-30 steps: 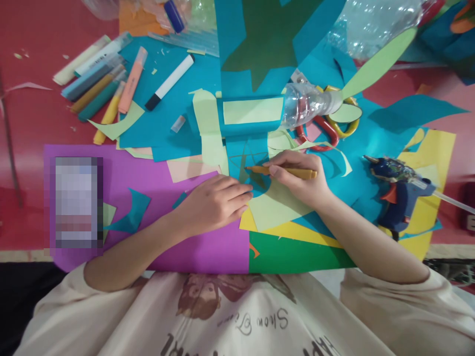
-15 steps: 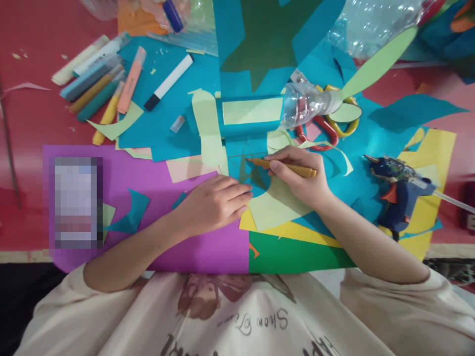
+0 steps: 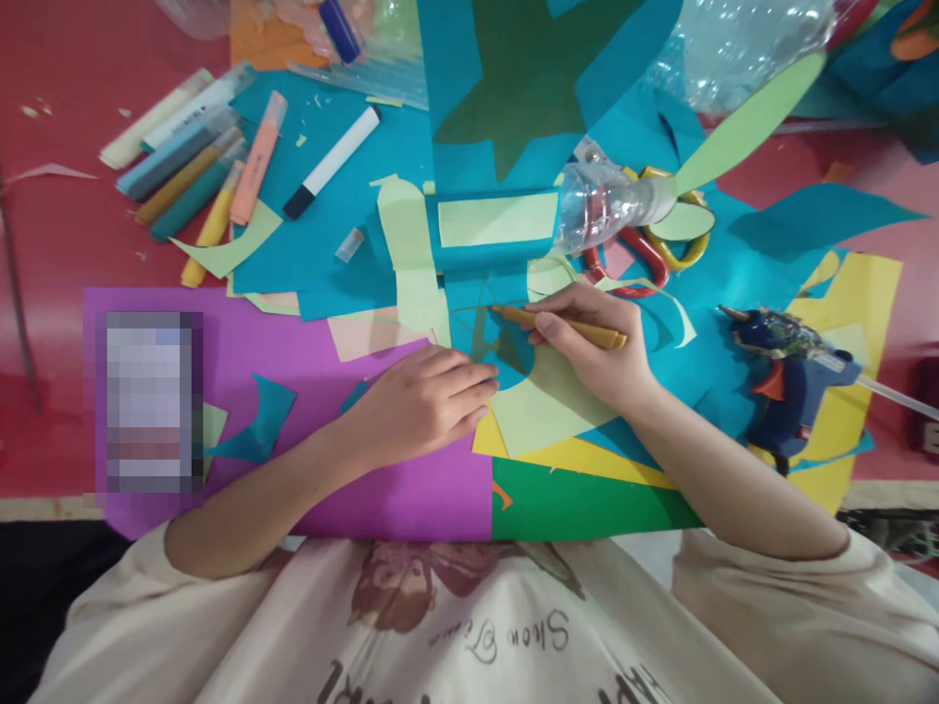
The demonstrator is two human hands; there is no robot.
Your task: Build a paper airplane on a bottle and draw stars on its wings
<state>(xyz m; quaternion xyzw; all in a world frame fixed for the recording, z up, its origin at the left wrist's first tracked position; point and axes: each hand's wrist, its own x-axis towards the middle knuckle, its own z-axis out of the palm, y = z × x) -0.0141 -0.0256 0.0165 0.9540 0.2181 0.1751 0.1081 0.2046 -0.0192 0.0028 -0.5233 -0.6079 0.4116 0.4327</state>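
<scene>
My right hand [image 3: 591, 342] grips a mustard-brown marker [image 3: 583, 329], its tip on or just over a small blue paper piece [image 3: 506, 364]. Thin drawn lines, like part of a star, show on that paper near the tip. My left hand [image 3: 432, 401] lies flat with fingers stretched, the fingertips on the paper's lower left edge. Under and beside the blue piece is a pale green sheet [image 3: 547, 416]. Just beyond stands a blue form with a pale green strip [image 3: 499, 220], next to a clear plastic bottle [image 3: 598, 205].
Several markers [image 3: 198, 147] lie at the upper left, and a white marker with a black cap [image 3: 334, 161] is near them. Scissors [image 3: 635, 262] sit partly under the bottle. A blue glue gun [image 3: 788, 381] rests at the right, and a blurred phone-like rectangle [image 3: 149, 401] at the left.
The marker's tip has shifted slightly up along the drawn lines, with my right hand barely moving. My left hand stays in place.
</scene>
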